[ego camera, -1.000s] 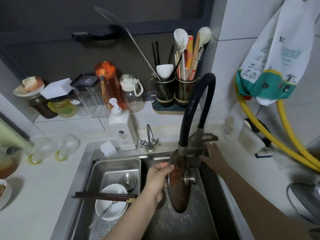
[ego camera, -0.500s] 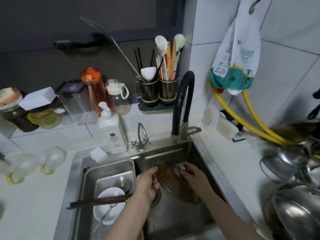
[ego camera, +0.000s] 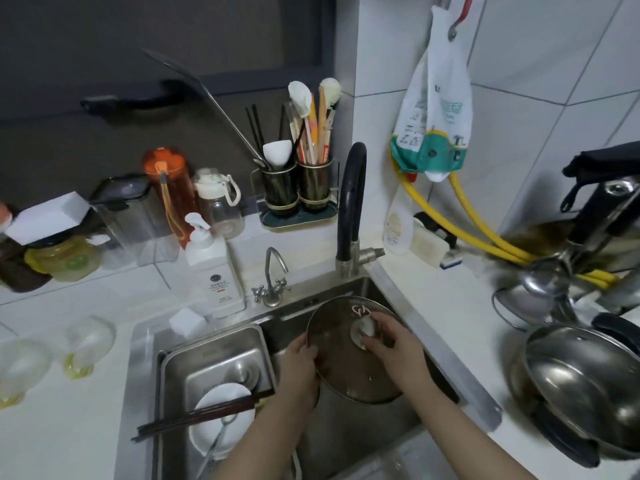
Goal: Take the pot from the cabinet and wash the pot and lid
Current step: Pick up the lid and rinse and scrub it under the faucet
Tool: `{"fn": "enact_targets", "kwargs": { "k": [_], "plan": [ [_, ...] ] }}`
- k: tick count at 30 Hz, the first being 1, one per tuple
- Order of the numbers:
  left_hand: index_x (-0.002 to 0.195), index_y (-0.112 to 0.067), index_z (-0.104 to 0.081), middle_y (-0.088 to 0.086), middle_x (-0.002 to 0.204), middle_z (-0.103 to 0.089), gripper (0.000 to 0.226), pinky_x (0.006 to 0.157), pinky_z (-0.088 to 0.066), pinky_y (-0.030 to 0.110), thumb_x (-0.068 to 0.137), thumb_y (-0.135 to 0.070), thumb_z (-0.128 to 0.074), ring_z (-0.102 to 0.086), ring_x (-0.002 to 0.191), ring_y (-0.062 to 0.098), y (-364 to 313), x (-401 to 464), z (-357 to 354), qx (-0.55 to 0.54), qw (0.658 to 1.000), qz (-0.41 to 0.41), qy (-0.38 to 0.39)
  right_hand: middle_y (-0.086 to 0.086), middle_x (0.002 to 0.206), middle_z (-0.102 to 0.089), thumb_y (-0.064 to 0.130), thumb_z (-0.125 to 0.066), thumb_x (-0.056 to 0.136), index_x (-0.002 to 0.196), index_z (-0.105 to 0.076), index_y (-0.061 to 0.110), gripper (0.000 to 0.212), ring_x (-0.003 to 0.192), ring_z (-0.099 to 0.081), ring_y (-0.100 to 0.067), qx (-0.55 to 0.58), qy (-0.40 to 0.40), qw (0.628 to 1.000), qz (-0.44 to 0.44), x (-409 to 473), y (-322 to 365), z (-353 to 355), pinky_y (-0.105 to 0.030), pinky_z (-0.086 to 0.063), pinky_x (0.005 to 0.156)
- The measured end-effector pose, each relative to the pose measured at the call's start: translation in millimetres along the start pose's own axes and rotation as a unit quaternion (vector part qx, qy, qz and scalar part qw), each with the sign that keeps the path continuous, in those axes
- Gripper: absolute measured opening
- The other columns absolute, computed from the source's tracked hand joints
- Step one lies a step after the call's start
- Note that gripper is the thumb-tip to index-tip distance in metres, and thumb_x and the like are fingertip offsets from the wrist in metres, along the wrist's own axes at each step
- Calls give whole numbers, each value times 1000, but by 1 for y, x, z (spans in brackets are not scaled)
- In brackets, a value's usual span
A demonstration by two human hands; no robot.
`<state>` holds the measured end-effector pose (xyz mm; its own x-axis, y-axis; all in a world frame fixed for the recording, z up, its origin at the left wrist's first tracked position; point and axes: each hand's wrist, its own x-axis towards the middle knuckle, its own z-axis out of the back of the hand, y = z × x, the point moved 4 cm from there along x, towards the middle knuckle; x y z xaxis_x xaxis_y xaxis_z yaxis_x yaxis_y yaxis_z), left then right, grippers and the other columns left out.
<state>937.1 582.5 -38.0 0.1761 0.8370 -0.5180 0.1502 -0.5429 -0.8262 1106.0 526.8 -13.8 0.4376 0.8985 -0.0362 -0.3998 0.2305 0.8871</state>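
The round glass lid (ego camera: pixel 341 362) with a metal rim lies tilted over the right basin of the steel sink (ego camera: pixel 391 306), its top face toward me. My left hand (ego camera: pixel 299 363) grips the lid's left edge. My right hand (ego camera: pixel 391 344) is closed around the lid's knob at the centre. The steel pot (ego camera: pixel 585 386) with black handles sits on the counter at the right, apart from both hands. The black faucet (ego camera: pixel 351 202) stands behind the lid; no water stream is visible.
A steel insert tray (ego camera: pixel 207 355) fills the left basin, holding a white bowl (ego camera: pixel 211 403) with dark chopsticks across it. A soap pump bottle (ego camera: pixel 214 268) and sponge stand behind the sink. A ladle and metal ware (ego camera: pixel 540 289) crowd the right counter under a yellow hose (ego camera: pixel 478 237).
The lid went from upright under the faucet to lying low in the basin with its top up. My right hand left the faucet lever and took the knob.
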Motion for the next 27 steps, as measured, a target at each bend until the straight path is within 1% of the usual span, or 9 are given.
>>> {"fn": "enact_targets", "kwargs": {
  "k": [4,8,10,13,17,19,21,23,27],
  "plan": [
    [106,-24,-69,6,91,-74,44,91,-53,49,85,5,-44,-66,85,27,-1,4,-25,106,993,-32,33,8,124,-62,19,-72,79,125,-58,26,49,116,-55,-8,-3,-64,998,11,-10,-6,30,-24,-42,99],
    [78,-36,-74,-4,79,-75,45,90,-52,44,89,-1,-47,-67,83,21,-5,-7,-71,136,984,-55,103,6,121,-63,14,-74,77,120,-62,24,46,112,-57,-7,11,-132,991,10,-19,-13,72,-1,-38,92],
    [85,-36,-70,-5,90,-72,39,91,-51,41,91,-5,-48,-65,91,18,-6,-11,-98,152,978,-62,129,7,120,-62,14,-75,76,118,-63,27,46,113,-57,-9,22,-169,985,-3,-24,-21,95,-7,-40,94],
    [121,-24,-60,1,119,-63,37,101,-46,44,92,-6,-46,-58,110,22,3,-13,-142,194,964,-66,170,6,124,-60,15,-76,76,121,-62,25,48,118,-53,-12,10,-212,977,-18,-32,-33,132,-22,-39,102],
    [90,-27,-63,-2,95,-67,23,90,-49,35,90,-7,-53,-62,94,18,22,-25,-203,228,942,-87,229,2,126,-60,20,-76,76,123,-61,22,49,121,-51,-15,-9,-264,963,-43,-45,-53,186,-35,-38,108],
    [87,-24,-62,-4,87,-64,20,84,-47,31,90,-6,-54,-60,87,17,32,-31,-232,254,927,-96,260,1,127,-60,21,-75,76,123,-61,23,49,121,-51,-16,-17,-286,956,-57,-52,-67,210,-39,-39,108],
    [83,-23,-63,0,86,-65,11,85,-47,36,85,-13,-60,-60,91,25,48,-31,-259,281,910,-102,288,0,128,-60,23,-75,76,124,-61,24,49,122,-52,-17,-24,-296,952,-79,-58,-83,232,-39,-38,108],
    [86,-25,-66,0,89,-68,9,84,-48,36,78,-22,-63,-63,93,26,63,-32,-279,308,897,-102,302,1,130,-58,26,-74,77,125,-60,25,51,122,-52,-17,-28,-300,948,-102,-63,-101,249,-39,-38,108],
    [113,-21,-64,1,108,-70,28,84,-50,29,87,-18,-55,-64,99,18,83,-40,-306,351,877,-109,309,3,127,-61,30,-72,78,125,-59,27,49,119,-54,-16,-40,-300,944,-128,-70,-130,275,-39,-41,105]
  ]
}}
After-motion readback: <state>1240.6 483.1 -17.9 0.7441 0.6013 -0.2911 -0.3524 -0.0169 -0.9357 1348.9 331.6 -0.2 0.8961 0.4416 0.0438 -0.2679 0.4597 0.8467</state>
